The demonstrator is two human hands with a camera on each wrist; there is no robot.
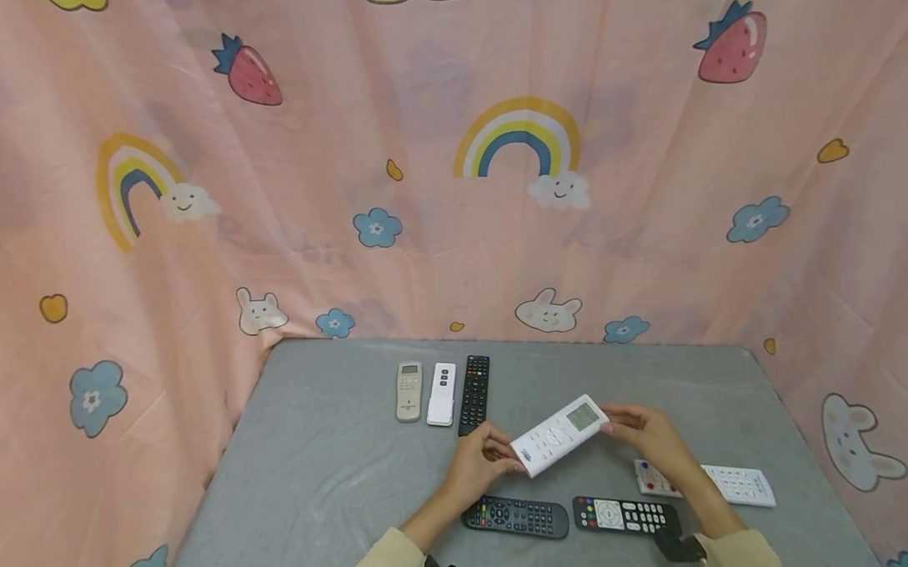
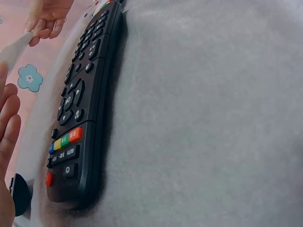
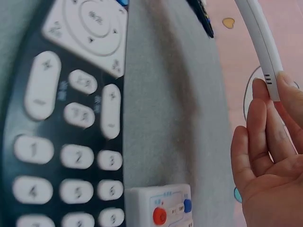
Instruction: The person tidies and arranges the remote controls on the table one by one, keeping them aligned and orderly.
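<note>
A white remote with a small display (image 1: 560, 434) is held tilted above the grey table (image 1: 333, 471), one hand at each end. My left hand (image 1: 508, 458) grips its lower end and my right hand (image 1: 613, 428) pinches its display end. In the right wrist view the fingers (image 3: 259, 118) and thumb close on the remote's thin edge (image 3: 258, 42). The left wrist view shows my left fingers (image 2: 8, 118) at the left edge, with the right hand (image 2: 47, 19) and the white remote's end (image 2: 14, 47) at the top left.
At the back lie side by side a beige remote (image 1: 408, 391), a slim white remote (image 1: 441, 393) and a black remote (image 1: 474, 394). Near me lie a black remote (image 1: 516, 516), a black remote with white keys (image 1: 626, 515) and a flat white remote (image 1: 731, 482). Pink patterned cloth surrounds the table.
</note>
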